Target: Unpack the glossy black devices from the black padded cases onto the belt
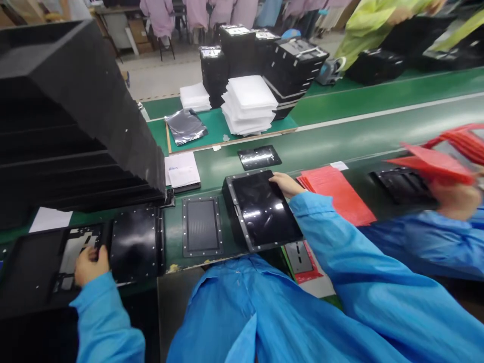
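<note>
My left hand (89, 264) is at the left, its fingers curled over a silver-grey panel with black edges (71, 252) in a black tray (34, 262). What its fingertips hold, if anything, is hidden. At the centre, my right hand (286, 185) grips the upper right edge of a glossy black screen panel (264, 212). This panel lies tilted on a black magnet-studded tray stack (232, 206). Between my hands are a glossy black studded plate (134, 242) and a flat black studded frame (202, 227) on the green bench.
Tall black trays (75, 126) rise at the left. White foam sheets (251, 96) and a silvery bag (185, 126) lie beyond. Another screen panel (259, 157) rests on the bench. Red sheets (336, 194) lie right, near a co-worker's blurred hand (456, 199) with red sheets.
</note>
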The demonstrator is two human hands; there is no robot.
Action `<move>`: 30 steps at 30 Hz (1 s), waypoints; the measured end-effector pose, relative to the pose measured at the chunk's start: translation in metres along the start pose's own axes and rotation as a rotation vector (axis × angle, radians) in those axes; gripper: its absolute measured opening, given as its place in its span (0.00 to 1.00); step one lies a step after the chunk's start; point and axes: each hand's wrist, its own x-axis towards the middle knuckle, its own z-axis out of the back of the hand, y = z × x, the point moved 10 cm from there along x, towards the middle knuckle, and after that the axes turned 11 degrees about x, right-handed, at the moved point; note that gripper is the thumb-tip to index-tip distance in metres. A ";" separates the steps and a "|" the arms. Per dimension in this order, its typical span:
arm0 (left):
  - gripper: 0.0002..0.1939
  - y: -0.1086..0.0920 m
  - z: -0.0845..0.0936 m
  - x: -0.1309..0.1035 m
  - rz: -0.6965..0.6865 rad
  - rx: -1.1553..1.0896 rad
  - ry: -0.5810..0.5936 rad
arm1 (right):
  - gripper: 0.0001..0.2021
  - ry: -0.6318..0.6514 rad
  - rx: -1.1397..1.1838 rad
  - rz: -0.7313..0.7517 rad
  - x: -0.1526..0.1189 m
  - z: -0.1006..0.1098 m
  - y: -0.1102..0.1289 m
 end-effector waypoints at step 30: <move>0.20 -0.391 -0.169 -0.217 -0.261 -0.436 0.797 | 0.27 0.339 0.229 0.138 0.056 -0.017 -0.055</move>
